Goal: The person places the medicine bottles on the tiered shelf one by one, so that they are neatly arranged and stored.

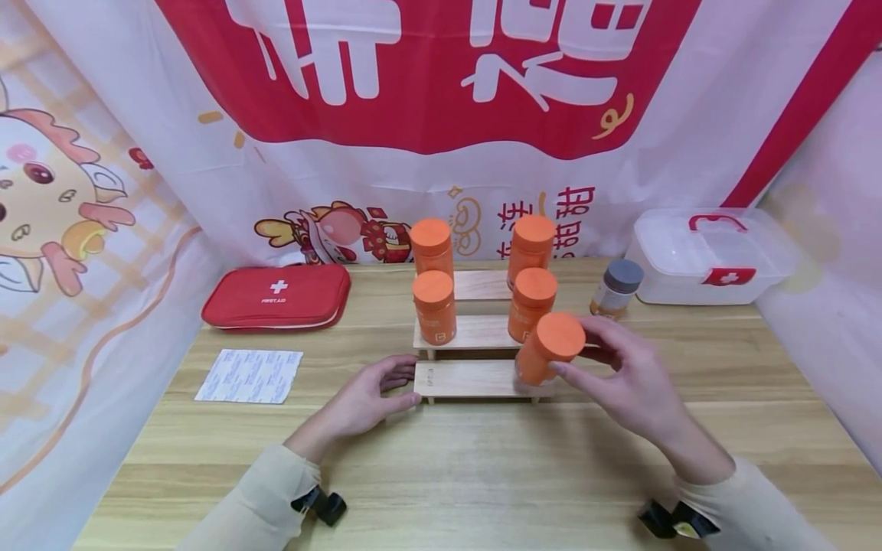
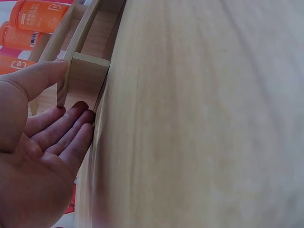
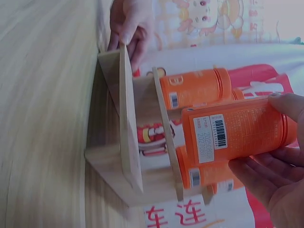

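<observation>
My right hand (image 1: pixel 634 375) grips an orange bottle (image 3: pixel 223 130) with an orange lid, thumb on one side and fingers on the other. The bottle is tilted above the right end of the lowest step of a wooden three-step rack (image 1: pixel 482 379), and the right wrist view shows a gap below it. My left hand (image 1: pixel 372 398) holds the left end of that step between thumb and fingers (image 2: pixel 61 135). Two orange bottles, one on the left (image 1: pixel 436 306) and one on the right (image 1: pixel 532 302), stand on the middle step. Two more are on the top step behind.
A grey-lidded bottle (image 1: pixel 616 289) stands right of the rack, beside a clear-lidded white first-aid box (image 1: pixel 710 260). At left lie a red first-aid pouch (image 1: pixel 276 298) and a white printed packet (image 1: pixel 249 376). A printed cloth (image 1: pixel 441 172) hangs behind the table.
</observation>
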Demonstrator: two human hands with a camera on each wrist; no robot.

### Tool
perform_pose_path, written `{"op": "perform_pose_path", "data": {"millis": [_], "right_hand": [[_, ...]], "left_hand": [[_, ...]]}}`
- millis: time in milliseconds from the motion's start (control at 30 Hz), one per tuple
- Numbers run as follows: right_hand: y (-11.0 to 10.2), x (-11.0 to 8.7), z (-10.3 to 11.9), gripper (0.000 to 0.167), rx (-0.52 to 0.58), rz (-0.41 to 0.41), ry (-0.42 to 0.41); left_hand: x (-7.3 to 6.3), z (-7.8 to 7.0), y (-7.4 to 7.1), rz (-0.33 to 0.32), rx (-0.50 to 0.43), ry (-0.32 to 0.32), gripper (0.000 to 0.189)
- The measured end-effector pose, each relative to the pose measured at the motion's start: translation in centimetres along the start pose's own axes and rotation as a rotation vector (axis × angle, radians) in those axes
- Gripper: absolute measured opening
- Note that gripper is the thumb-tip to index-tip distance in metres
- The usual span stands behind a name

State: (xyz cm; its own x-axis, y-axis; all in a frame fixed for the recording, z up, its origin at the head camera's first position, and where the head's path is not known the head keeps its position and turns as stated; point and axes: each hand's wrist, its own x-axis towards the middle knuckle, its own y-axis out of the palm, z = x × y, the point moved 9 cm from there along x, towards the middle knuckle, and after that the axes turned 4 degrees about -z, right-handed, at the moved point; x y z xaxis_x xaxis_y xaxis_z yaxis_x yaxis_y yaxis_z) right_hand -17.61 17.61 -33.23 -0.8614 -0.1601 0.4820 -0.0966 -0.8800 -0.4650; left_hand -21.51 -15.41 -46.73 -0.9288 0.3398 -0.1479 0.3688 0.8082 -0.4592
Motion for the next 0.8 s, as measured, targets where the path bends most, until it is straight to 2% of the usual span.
{"op": "perform_pose_path", "data": {"millis": [133,367,500,633,800], "right_hand": [[1.4,0.3,0.5,0.052,0.051,0.037,0.001],[4.0,0.7,0.6,0.053,0.078,0.094,0.052],[5.4,1.1,1.0,0.054,0.095,0.108,0.027],[6.7,1.4,1.5,0.054,0.086,0.116,-0.008],[8.2,1.7,1.6,0.054,0.077,0.143,0.012]], "left_hand": [[0.0,0.0,0.0,-0.001,-0.005,-0.002,0.068],[-0.2,-0.1,0.0,0.003,-0.007,0.005,0.068],[-0.2,-0.1,0.0,0.007,-0.007,0.02,0.069],[-0.2,-0.1,0.0,0.005,-0.012,0.007,0.07],[-0.1,0.0,-0.1,0.003,-0.009,-0.003,0.07]]}}
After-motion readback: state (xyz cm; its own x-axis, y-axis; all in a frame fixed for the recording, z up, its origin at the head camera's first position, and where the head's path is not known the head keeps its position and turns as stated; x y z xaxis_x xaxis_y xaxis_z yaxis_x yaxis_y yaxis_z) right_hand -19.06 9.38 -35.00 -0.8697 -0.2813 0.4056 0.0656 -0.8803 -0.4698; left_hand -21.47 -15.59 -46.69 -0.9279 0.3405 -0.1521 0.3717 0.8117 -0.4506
